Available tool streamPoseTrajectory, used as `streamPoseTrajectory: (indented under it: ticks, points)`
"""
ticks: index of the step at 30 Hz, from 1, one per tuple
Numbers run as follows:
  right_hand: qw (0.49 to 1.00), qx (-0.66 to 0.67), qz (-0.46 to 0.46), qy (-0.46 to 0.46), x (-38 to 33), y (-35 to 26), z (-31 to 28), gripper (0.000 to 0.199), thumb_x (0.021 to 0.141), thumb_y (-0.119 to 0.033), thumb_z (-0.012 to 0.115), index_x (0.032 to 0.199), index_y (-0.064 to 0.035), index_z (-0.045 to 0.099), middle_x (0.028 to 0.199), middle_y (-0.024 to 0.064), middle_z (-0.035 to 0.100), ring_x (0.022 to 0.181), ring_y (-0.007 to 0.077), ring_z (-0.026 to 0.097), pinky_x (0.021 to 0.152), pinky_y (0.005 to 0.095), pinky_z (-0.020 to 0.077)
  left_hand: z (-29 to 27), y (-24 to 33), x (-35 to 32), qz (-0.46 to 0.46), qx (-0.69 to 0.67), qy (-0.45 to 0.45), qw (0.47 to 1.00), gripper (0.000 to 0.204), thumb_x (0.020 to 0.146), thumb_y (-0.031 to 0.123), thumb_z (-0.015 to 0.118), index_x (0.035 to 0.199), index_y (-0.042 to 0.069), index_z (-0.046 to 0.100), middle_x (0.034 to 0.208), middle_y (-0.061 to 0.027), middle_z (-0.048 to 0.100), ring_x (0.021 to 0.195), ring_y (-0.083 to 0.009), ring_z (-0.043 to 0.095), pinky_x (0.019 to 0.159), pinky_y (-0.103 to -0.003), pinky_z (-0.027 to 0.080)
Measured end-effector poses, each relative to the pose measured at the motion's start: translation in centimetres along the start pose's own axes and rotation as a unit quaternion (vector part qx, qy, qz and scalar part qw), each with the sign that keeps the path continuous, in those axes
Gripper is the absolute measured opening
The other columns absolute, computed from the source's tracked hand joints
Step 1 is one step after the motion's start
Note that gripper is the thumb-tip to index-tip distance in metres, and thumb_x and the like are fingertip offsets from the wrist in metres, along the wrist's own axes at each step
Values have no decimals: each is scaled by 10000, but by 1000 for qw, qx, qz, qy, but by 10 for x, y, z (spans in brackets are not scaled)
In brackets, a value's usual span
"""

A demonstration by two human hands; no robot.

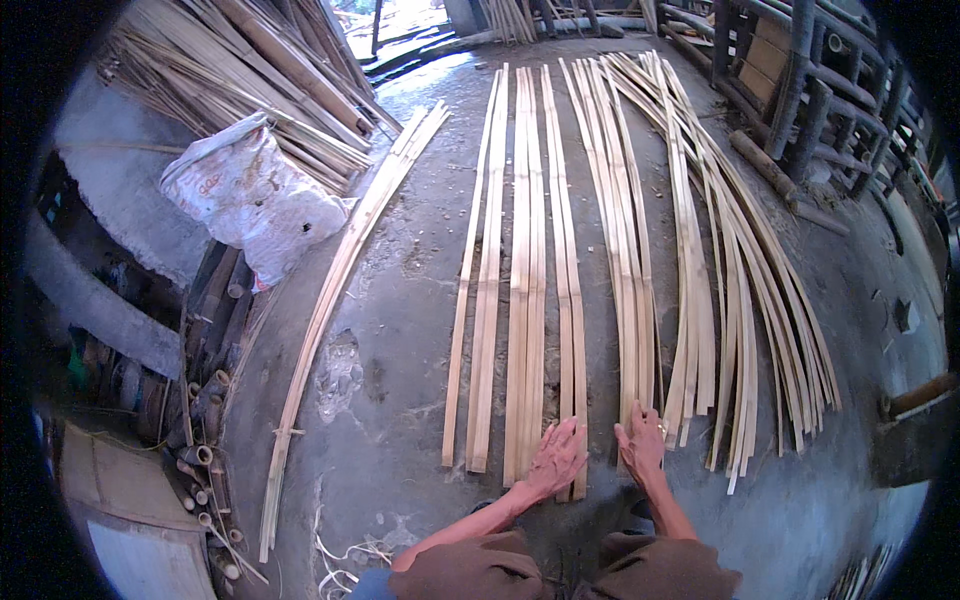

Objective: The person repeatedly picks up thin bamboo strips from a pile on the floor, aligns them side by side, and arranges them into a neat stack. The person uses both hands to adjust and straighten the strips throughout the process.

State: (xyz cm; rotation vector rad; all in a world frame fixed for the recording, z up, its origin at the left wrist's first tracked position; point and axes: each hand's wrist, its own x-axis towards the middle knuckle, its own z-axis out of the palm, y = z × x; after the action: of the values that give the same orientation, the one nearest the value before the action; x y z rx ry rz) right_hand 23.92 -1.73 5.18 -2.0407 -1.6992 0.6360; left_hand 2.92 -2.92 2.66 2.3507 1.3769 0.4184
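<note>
Two hands press flat on bamboo strips laid out on a concrete floor.

The left hand [556, 458] lies on the near ends of the middle bamboo strips [527, 280], fingers spread apart. The right hand [642, 440] rests on the next bundle of strips [630, 250], fingers also spread. Bare floor [390, 330] lies open between the strips and one long tied bundle [340, 290] at the left. About five groups lie side by side; single strips are too many to count. A white sack [250, 195] sits at the far left. The dark rim hides the corners.
</note>
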Motion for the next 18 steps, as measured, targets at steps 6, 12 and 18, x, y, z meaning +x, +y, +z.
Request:
streamPoseTrajectory:
  ticks: [6, 12, 18]
  points:
    - [996, 90, 28, 3, -2, 1, -9, 590, 900, -221, 636, 1403, 11, 431, 1159, 263, 573, 1076, 422, 595, 853, 452, 511, 7, -4, -3, 20, 84, -26, 996, 680, 957, 386, 543, 1508, 56, 323, 1587, -167, 258, 1462, -325, 261, 1194, -483, 184]
    - [971, 209, -46, 105, -19, -25, -20, 560, 985, -235, 540, 1433, 67, 392, 1217, 307, 605, 1114, 372, 627, 947, 409, 484, 28, -12, -6, 51, 102, -12, 993, 704, 969, 417, 509, 1532, 61, 283, 1618, -154, 192, 1502, -300, 172, 1211, -493, 123]
    - [965, 220, -59, 128, -33, -30, -5, 514, 1015, -257, 521, 1392, 84, 443, 1091, 276, 649, 998, 287, 671, 866, 342, 513, 24, -6, -5, 44, 76, -34, 996, 671, 998, 397, 471, 1541, 66, 258, 1620, -158, 185, 1510, -296, 143, 1208, -491, 117]
